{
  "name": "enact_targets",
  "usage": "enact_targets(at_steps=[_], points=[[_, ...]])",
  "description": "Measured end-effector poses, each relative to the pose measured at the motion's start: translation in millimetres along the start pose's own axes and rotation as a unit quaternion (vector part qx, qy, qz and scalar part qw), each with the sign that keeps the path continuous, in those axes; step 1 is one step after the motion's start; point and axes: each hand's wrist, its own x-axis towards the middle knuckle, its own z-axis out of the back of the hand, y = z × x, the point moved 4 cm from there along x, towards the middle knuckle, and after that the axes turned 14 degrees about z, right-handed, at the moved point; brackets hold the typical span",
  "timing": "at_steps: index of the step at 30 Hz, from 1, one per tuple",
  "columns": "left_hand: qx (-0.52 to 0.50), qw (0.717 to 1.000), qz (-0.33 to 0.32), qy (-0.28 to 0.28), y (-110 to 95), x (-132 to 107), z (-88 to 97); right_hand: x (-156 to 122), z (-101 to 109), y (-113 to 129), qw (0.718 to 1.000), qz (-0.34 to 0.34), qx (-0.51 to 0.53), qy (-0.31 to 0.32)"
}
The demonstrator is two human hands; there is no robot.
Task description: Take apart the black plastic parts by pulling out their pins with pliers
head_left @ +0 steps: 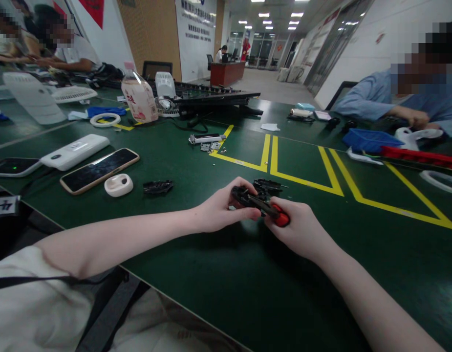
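My left hand [220, 208] is closed around a small black plastic part [244, 195] just above the green table [196, 274]. My right hand [299, 230] grips a screwdriver with a red and black handle [275, 214], its tip pointing left into that part. Another black plastic piece [268, 186] lies on the table just behind my hands. A further black piece [158, 187] rests to the left, apart from both hands.
Left of my hands lie a phone [99, 170], a white oval case [118, 185], a white power bank [75, 151] and another phone [11, 166]. Farther back stand a bottle [139, 98], tape roll [104, 120] and keyboard [214, 95]. Other people sit at far left and right.
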Motion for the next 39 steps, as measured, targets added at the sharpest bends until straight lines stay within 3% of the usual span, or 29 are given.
enact_targets(at_steps=[7,32,39], points=[[0.019,1.000,0.004,-0.011,-0.9,0.6,1.1,-4.5,-5.8,-1.6,0.998,0.010,-0.051,-0.028],[-0.007,1.000,0.007,-0.005,-6.5,-0.3,0.1,-1.6,1.9,1.1,0.997,0.015,-0.044,-0.059],[-0.063,0.998,0.009,0.023,-7.7,0.5,-0.9,-3.1,-0.1,-0.9,0.998,0.008,-0.034,-0.060]])
